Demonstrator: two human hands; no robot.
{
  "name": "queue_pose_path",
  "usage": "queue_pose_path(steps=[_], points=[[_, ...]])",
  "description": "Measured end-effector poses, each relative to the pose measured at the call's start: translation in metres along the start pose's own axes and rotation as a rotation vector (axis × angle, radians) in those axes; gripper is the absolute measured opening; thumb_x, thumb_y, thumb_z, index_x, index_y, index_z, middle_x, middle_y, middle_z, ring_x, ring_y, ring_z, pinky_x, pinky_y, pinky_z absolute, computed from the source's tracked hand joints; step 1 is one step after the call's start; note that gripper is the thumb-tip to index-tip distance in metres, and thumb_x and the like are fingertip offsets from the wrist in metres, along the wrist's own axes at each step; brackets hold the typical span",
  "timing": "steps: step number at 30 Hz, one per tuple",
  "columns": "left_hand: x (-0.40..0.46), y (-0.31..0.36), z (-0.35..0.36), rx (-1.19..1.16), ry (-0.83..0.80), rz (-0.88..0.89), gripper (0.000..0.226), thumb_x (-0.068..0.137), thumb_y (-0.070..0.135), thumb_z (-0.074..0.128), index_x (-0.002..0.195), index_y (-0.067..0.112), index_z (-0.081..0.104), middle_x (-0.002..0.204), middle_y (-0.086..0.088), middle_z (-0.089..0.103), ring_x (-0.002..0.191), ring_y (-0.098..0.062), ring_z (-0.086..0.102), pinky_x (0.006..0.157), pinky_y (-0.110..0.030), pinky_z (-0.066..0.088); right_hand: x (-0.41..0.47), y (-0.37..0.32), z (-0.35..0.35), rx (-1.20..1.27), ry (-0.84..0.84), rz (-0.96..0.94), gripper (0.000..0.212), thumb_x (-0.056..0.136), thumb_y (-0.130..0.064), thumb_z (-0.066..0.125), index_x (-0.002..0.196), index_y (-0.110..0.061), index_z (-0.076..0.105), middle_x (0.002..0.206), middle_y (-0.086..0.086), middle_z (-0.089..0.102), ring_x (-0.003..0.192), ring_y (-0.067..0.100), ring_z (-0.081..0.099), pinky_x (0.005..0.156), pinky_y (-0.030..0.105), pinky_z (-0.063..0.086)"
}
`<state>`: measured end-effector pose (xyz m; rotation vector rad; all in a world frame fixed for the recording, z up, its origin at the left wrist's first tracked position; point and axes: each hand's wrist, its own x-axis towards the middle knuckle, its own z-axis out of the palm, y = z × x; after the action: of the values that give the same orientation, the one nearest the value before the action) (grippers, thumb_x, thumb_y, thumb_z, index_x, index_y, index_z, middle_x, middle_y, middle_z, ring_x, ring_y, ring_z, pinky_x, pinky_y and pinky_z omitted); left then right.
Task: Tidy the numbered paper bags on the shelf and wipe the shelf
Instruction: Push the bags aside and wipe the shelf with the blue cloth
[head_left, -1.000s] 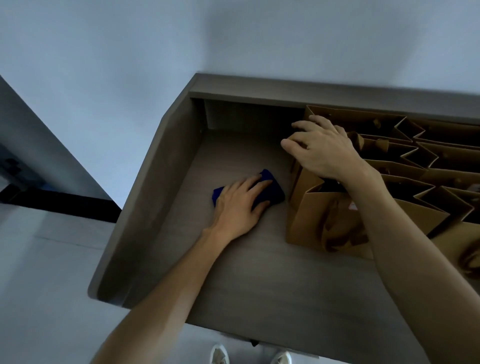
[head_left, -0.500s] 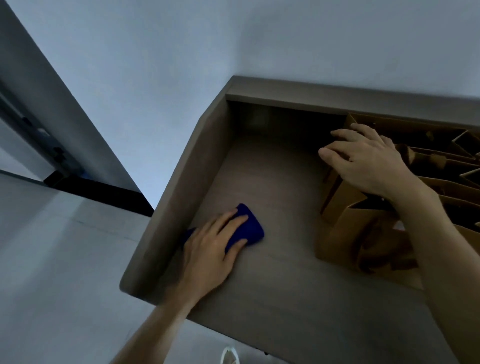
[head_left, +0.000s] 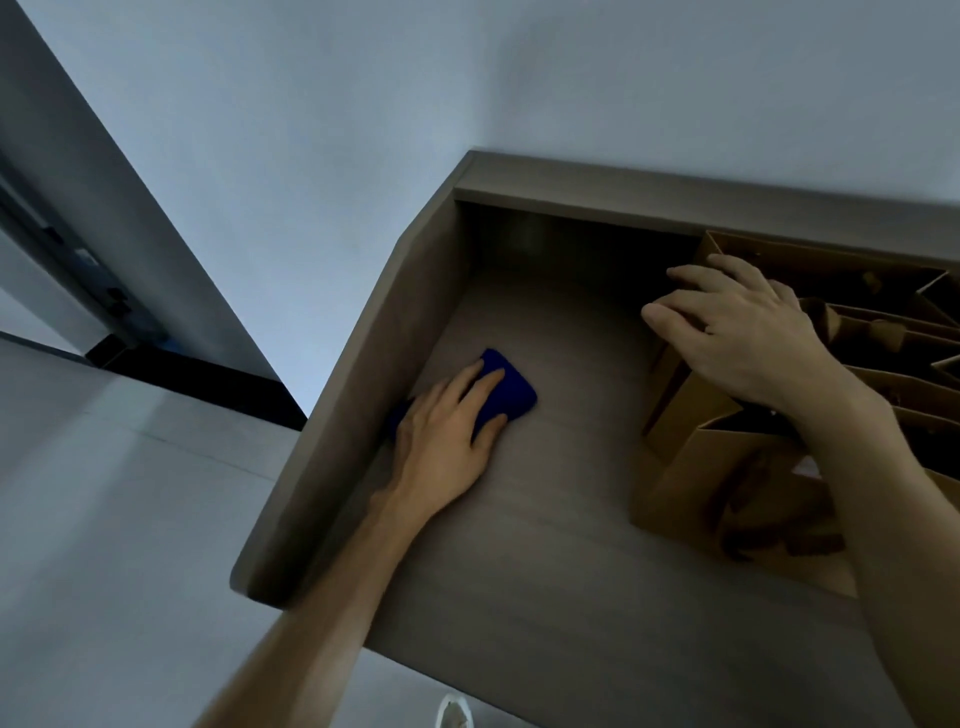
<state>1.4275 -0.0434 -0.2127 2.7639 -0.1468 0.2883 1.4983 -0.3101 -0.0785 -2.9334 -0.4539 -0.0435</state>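
Left hand (head_left: 441, 441) lay flat on the blue cloth (head_left: 506, 392), fingers (head_left: 480, 382) straight, pressing it to the shelf (head_left: 545, 597) floor hard against the left side wall, about 9 o'clock on the shelf. Bare board ran from there to the middle. Right hand (head_left: 743, 338) sat at 2 o'clock on top of the paper bags (head_left: 691, 467), fingers bent over the upper edge of the leftmost one, apparently holding the row back rather than lifting. Bags were bunched at the right, 3 o'clock, open tops up; couldn't read any numbers.

My read: wiping step in hand, left half getting done while the bags were held aside. Next move probably calls for sweeping the cloth toward 12 and 6 o'clock, then shifting the bags onto the wiped side to reach underneath.
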Motion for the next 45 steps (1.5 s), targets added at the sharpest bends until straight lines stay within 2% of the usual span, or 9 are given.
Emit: queue_pose_path(steps=[3, 7, 11, 14, 18, 27, 33, 37, 45], points=[[-0.044, 0.001, -0.009, -0.034, 0.002, 0.019, 0.056, 0.098, 0.043, 0.040, 0.151, 0.028, 0.028, 0.159, 0.007, 0.022, 0.144, -0.013, 0.021, 0.113, -0.032, 0.021, 0.000, 0.000, 0.000, -0.004, 0.004, 0.002, 0.052, 0.097, -0.057, 0.025, 0.133, -0.036, 0.055, 0.157, -0.006, 0.030, 0.149, 0.021, 0.009, 0.117, 0.054, 0.010], [-0.053, -0.008, -0.015, -0.001, -0.050, 0.249, 0.057, 0.097, 0.017, 0.047, 0.149, 0.034, 0.030, 0.160, 0.009, 0.018, 0.149, -0.012, 0.006, 0.120, -0.032, 0.004, 0.000, 0.000, 0.000, 0.000, 0.008, -0.004, 0.052, 0.096, -0.058, 0.025, 0.132, -0.037, 0.055, 0.157, -0.007, 0.031, 0.149, 0.021, 0.008, 0.117, 0.054, 0.010], [-0.011, -0.010, -0.001, 0.010, -0.003, 0.093, 0.061, 0.095, 0.011, 0.049, 0.147, 0.038, 0.033, 0.158, 0.007, 0.024, 0.148, -0.016, 0.012, 0.118, -0.034, 0.010, 0.000, -0.002, -0.001, 0.003, -0.003, 0.001, 0.059, 0.090, -0.063, 0.019, 0.131, -0.040, 0.055, 0.157, -0.009, 0.031, 0.149, 0.020, 0.007, 0.117, 0.054, 0.008], [0.044, -0.009, 0.012, 0.011, 0.045, -0.050, 0.056, 0.097, 0.019, 0.045, 0.149, 0.034, 0.031, 0.160, 0.000, 0.019, 0.148, -0.022, 0.011, 0.118, -0.039, 0.015, 0.000, -0.002, -0.003, 0.008, -0.006, -0.002, 0.064, 0.086, -0.065, 0.013, 0.131, -0.042, 0.054, 0.156, -0.011, 0.030, 0.149, 0.019, 0.006, 0.117, 0.052, 0.008], [0.116, -0.007, 0.025, -0.038, 0.018, -0.081, 0.059, 0.097, 0.027, 0.048, 0.151, 0.030, 0.024, 0.160, -0.011, 0.014, 0.146, -0.031, 0.012, 0.117, -0.043, 0.017, 0.002, -0.002, -0.005, 0.020, -0.011, -0.007, 0.072, 0.081, -0.067, 0.007, 0.131, -0.042, 0.053, 0.157, -0.011, 0.029, 0.149, 0.019, 0.005, 0.117, 0.052, 0.008], [0.195, 0.007, 0.041, -0.016, -0.003, -0.135, 0.056, 0.097, 0.029, 0.048, 0.149, 0.015, 0.030, 0.152, -0.015, 0.032, 0.137, -0.033, 0.031, 0.111, -0.042, 0.026, 0.004, 0.007, 0.006, 0.026, 0.043, -0.015, 0.051, 0.094, -0.060, 0.021, 0.126, -0.043, 0.057, 0.154, -0.012, 0.034, 0.148, 0.019, 0.008, 0.116, 0.052, 0.009], [0.188, 0.050, 0.052, -0.057, -0.041, 0.033, 0.056, 0.095, 0.026, 0.051, 0.147, 0.014, 0.034, 0.150, -0.012, 0.038, 0.136, -0.029, 0.034, 0.110, -0.040, 0.029, 0.005, 0.009, 0.011, 0.026, 0.089, -0.026, 0.047, 0.096, -0.059, 0.024, 0.122, -0.043, 0.060, 0.151, -0.012, 0.038, 0.146, 0.019, 0.012, 0.114, 0.051, 0.014], [0.189, 0.088, 0.063, -0.073, -0.158, 0.180, 0.058, 0.095, 0.027, 0.052, 0.148, 0.016, 0.031, 0.152, -0.011, 0.035, 0.139, -0.029, 0.030, 0.110, -0.041, 0.027, 0.004, 0.009, 0.010, 0.024, 0.083, -0.031, 0.045, 0.097, -0.057, 0.027, 0.122, -0.042, 0.060, 0.152, -0.012, 0.038, 0.147, 0.020, 0.012, 0.114, 0.051, 0.014], [0.164, 0.081, 0.054, -0.084, -0.164, 0.267, 0.050, 0.098, 0.029, 0.047, 0.146, 0.019, 0.037, 0.151, -0.007, 0.037, 0.138, -0.029, 0.031, 0.107, -0.046, 0.030, 0.006, 0.010, 0.007, 0.026, 0.076, -0.035, 0.044, 0.099, -0.056, 0.029, 0.121, -0.040, 0.063, 0.151, -0.011, 0.038, 0.146, 0.021, 0.013, 0.113, 0.053, 0.015]])
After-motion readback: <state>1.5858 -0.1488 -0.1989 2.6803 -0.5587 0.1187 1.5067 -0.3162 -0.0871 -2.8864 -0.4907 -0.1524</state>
